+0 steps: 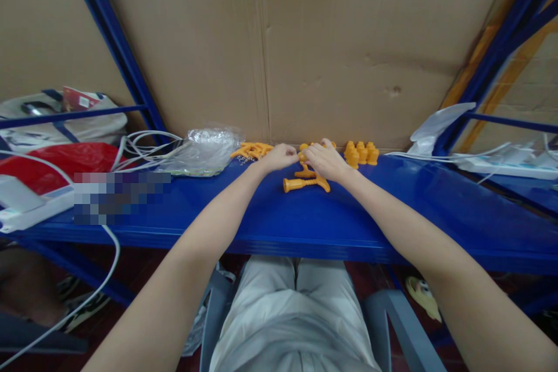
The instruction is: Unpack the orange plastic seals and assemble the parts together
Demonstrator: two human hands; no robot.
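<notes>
My right hand (pixel 325 160) reaches to the back of the blue table, its fingers closed around a small orange plastic part (pixel 302 156). Close beside it, my left hand (pixel 281 157) is curled, fingertips pressed together at the part's left side; what they pinch is too small to make out. Just in front of the hands lies an orange handle-shaped plastic piece (pixel 305 185) with a ribbed grip and a curved end. Another orange piece (pixel 305 173) sits behind it, partly covered by my right hand. More orange behind the fingers is mostly hidden.
Left of the hands are a pile of thin orange pieces (pixel 253 151), small pale bits, and a clear plastic bag (pixel 209 151). Several orange knobbly pieces (pixel 361 154) stand at right. White cables, a power strip (pixel 39 209) and a red bag (pixel 65 165) lie left; cardboard (pixel 326 52) closes the back.
</notes>
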